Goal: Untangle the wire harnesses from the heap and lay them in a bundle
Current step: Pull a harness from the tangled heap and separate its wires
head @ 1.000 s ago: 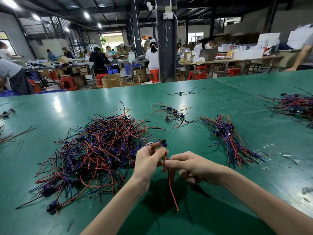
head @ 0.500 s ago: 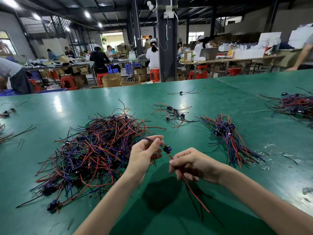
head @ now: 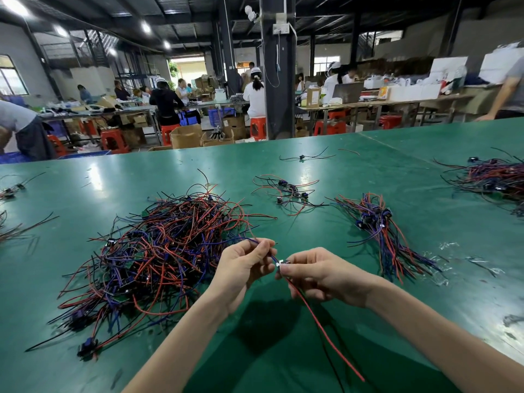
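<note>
Far-left strays: a few loose wires [head: 11,228] lie at the left edge of the green tabletop [head: 85,194].
Heap: a big tangle of red, blue and black wire harnesses [head: 158,251] with small dark connectors, lying left of centre on the tabletop.
Left hand [head: 241,270]: raised just beside the heap's right edge. Its fingers [head: 263,246] are curled, pinching a blue wire that trails back into the heap.
Held harness [head: 282,262]: its small connector sits between the two hands, above the tabletop. Its red and black wires hang down towards the near edge.
Right hand [head: 320,275]: close to the left hand, fingers [head: 295,268] curled and pinching the harness at the connector.
Loose group [head: 289,192]: a handful of harnesses spread out behind the hands, apart from the heap.
Single harness [head: 302,158]: lies alone further back.
Bundle [head: 382,231]: harnesses laid together right of the hands, connectors at the far end, wires fanning towards the near side.
Plastic scraps [head: 450,246]: clear bits just right of the bundle.
Far-right pile [head: 493,180]: another tangle at the right edge.
</note>
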